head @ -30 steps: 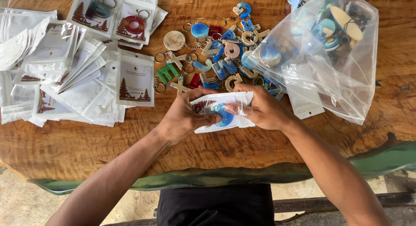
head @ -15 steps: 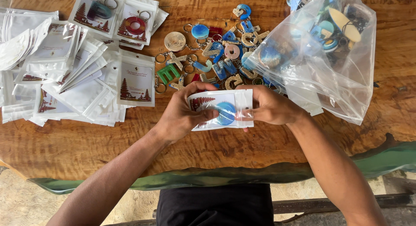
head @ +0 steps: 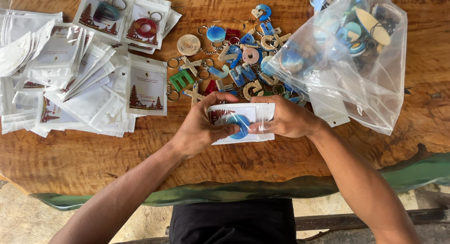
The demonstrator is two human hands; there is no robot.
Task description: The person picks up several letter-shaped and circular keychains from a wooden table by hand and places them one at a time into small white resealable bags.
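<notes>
We hold a small white-and-clear plastic pouch (head: 241, 123) between both hands, just above the near part of the brown wooden counter (head: 93, 159). Our left hand (head: 199, 127) grips the pouch's printed end, fingers curled, thumb pressing on the round blue resin keychain (head: 241, 124) inside it. Our right hand (head: 287, 117) pinches the open end, thumb on top and fingers beneath.

Just beyond lies a loose heap of letter-shaped resin keychains (head: 234, 61); a large clear plastic bag (head: 347, 61) of more pieces sits to the right, close to our right hand. Flat white pouches (head: 79, 85) are piled at the left.

As we judge it, the slick film could slip from our pinch if the thumbs press unevenly, and the disc could slide out of the unsealed end. A stray elbow might also drag the big bag.
</notes>
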